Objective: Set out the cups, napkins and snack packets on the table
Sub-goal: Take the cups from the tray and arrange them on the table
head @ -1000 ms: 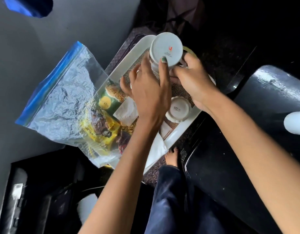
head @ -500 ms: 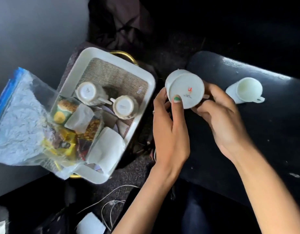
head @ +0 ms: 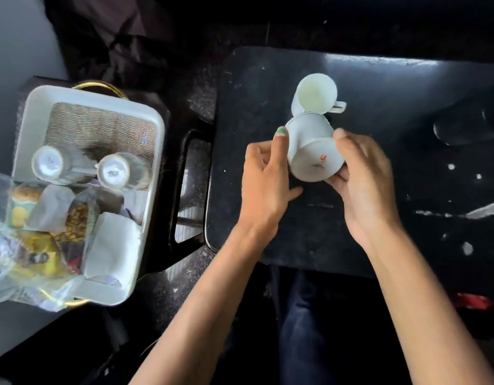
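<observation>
A white cup [head: 312, 151] with a red mark on its base is held tilted over the black table [head: 393, 87], its base towards me. My left hand [head: 265, 173] and my right hand [head: 362, 173] both grip it from the sides. Just behind it a second white cup [head: 316, 95] stands upright on the table. At the left, a white tray [head: 31, 107] with gold handles holds two upturned cups [head: 48, 163] [head: 115, 170], folded white napkins [head: 115, 245] and a clear bag of snack packets [head: 37, 245].
A dark low stand [head: 184, 190] sits between the tray and the table. My legs in dark trousers [head: 309, 315] are below the table's near edge. A dark object [head: 468, 126] lies at the table's right. Dark cloth [head: 115, 37] is piled behind the tray.
Both hands carried the cup from over the tray to the table and tipped it from base-up towards upright, close to the standing cup. The view swung right.
</observation>
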`<action>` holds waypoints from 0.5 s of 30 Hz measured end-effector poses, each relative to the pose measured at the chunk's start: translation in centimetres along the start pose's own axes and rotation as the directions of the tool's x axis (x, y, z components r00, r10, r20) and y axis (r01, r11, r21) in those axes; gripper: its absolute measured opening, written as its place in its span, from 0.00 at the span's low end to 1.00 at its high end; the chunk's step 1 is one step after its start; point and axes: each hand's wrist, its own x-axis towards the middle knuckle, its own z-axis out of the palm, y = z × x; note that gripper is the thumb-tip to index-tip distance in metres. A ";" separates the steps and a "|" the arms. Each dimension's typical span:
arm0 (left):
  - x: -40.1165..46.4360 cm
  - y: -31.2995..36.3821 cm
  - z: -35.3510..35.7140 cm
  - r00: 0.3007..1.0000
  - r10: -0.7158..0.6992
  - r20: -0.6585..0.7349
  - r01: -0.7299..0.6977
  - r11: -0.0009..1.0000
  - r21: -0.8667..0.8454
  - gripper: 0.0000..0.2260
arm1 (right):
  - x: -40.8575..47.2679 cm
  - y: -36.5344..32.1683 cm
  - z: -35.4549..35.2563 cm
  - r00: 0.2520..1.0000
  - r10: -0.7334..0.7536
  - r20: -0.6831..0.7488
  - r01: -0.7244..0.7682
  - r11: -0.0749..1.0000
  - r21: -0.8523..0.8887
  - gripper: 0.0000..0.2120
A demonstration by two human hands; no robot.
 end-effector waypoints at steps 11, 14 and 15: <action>2.7 0.9 1.9 0.931 -0.239 0.276 0.186 0.961 0.202 0.20 | 1.1 0.1 -4.6 0.970 -0.121 0.209 0.140 0.987 -0.077 0.39; 3.2 0.3 2.2 0.946 -0.177 0.273 0.115 0.967 0.228 0.16 | 1.7 -0.2 -5.4 0.961 -0.097 0.257 0.112 0.993 -0.043 0.40; 3.3 0.0 2.3 0.948 -0.140 0.286 0.080 0.974 0.212 0.09 | 1.9 -0.3 -5.8 0.956 -0.093 0.279 0.110 0.993 -0.046 0.39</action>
